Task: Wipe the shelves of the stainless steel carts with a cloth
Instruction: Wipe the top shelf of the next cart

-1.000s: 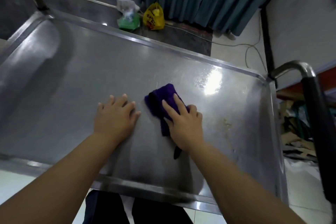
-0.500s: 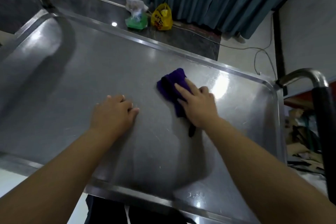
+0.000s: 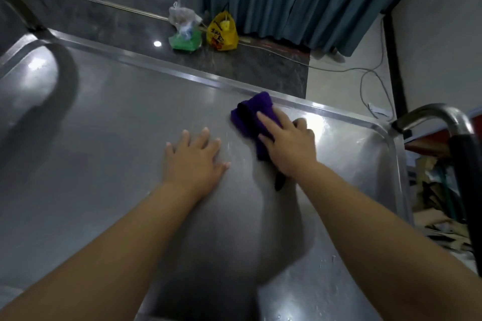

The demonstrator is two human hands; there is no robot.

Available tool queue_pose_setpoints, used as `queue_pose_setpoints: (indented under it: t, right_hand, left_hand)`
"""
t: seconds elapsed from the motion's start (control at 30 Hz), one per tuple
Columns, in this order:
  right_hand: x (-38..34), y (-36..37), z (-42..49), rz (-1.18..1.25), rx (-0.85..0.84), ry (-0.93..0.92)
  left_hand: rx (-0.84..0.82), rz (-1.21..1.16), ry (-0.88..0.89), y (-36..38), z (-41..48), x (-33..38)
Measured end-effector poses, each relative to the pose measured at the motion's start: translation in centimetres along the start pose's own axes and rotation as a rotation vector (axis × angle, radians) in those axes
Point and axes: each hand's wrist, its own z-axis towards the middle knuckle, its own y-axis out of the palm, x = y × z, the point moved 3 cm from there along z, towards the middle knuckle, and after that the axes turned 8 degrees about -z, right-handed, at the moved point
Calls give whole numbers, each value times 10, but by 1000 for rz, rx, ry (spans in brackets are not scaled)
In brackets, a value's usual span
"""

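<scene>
Steel cart shelf (image 3: 104,151): shiny tray surface, raised rim, rounded corners, wet streaks toward right side. Purple cloth (image 3: 250,114) lies near far rim, right hand (image 3: 289,146) pressing on it. Left hand (image 3: 194,161) flat on bare metal just beside, fingers spread. Beyond shelf, dark floor (image 3: 117,15) carries green bag (image 3: 185,43) beside yellow bag (image 3: 221,34).

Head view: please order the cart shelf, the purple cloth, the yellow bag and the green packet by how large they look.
1. cart shelf, by far largest
2. purple cloth
3. yellow bag
4. green packet, slightly smaller
The last two lie farther from the camera, so real sizes are unsure.
</scene>
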Motion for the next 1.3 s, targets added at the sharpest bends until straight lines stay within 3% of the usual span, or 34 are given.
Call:
queue_pose_setpoints:
  t: [0.13, 0.2, 0.23, 0.33, 0.4, 0.47, 0.57, 0.63, 0.7, 0.8, 0.87, 0.93, 1.07, 1.13, 1.2, 1.3]
  right_hand:
    - [56, 0, 29, 144, -89, 515]
    - [39, 0, 36, 167, -122, 581]
    - [23, -1, 39, 166, -112, 490]
    - [-16, -1, 33, 111, -60, -31]
    - [-2, -2, 27, 75, -50, -158]
    - [43, 2, 19, 56, -23, 35]
    - [118, 8, -9, 123, -80, 573]
    - [129, 9, -26, 153, -93, 787]
    - [106, 8, -32, 155, -91, 725]
    - [65, 9, -46, 132, -37, 331]
    - [67, 10, -61, 90, -12, 121]
    - [100, 11, -71, 60, 5, 178]
    - [170, 18, -81, 334, -31, 793]
    - [159, 16, -80, 310, -51, 908]
    - [130, 10, -76, 215, -60, 799]
    - [85, 11, -92, 169, -19, 337]
  left_hand:
    - [8, 6, -33, 0, 6, 10]
    - [4, 22, -58, -2, 10, 17]
    - [8, 31, -70, -3, 11, 19]
    - [18, 47, -68, -2, 9, 17]
    - [21, 61, -52, -3, 8, 14]
    - [46, 65, -55, -4, 6, 13]
    - [44, 49, -70, -4, 7, 17]
    - [35, 58, -82, -3, 8, 21]
    - [32, 63, -111, -3, 8, 26]
    - [85, 62, -115, 1, 4, 37]
    - [103, 36, -15, 8, 0, 48]
    - [54, 44, 112, 19, -6, 60]
    - [-22, 104, 140, 31, -6, 63]
    - [-18, 114, 136, 31, -6, 64]
    - [-11, 112, 123, 31, -6, 65]
    - [-1, 119, 123, 32, -9, 62]
